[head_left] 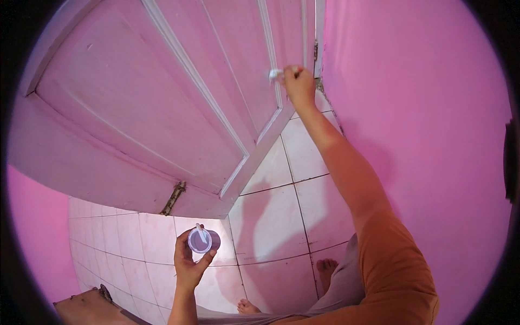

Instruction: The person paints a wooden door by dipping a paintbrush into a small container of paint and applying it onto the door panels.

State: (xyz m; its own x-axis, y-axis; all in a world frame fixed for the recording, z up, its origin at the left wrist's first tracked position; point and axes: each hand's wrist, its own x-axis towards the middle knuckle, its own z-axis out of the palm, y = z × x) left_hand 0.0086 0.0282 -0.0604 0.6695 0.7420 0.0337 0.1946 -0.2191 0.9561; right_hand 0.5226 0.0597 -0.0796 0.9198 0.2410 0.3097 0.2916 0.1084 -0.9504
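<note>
Low in the view, my left hand [190,257] is wrapped round a small clear plastic cup [213,241], tilted so its opening faces me. A white streak, which may be paint or a thin stick, crosses its rim, and the contents look pale. My right hand [299,86] stretches far forward, closed on a small paintbrush [275,75] with a white, slightly blurred tip. That tip is at the white moulding [269,40] of the panelled door [179,103]; whether it touches cannot be made out. Fingers hide the brush handle.
A bright pink wall [422,135] rises close on my right. White tiles [271,216] cover the floor, where my bare feet [248,306] stand. A metal bolt [174,198] is on the door near its lower edge, and a hinge [316,50] is beyond my right hand. Brown wood [89,309] lies at lower left.
</note>
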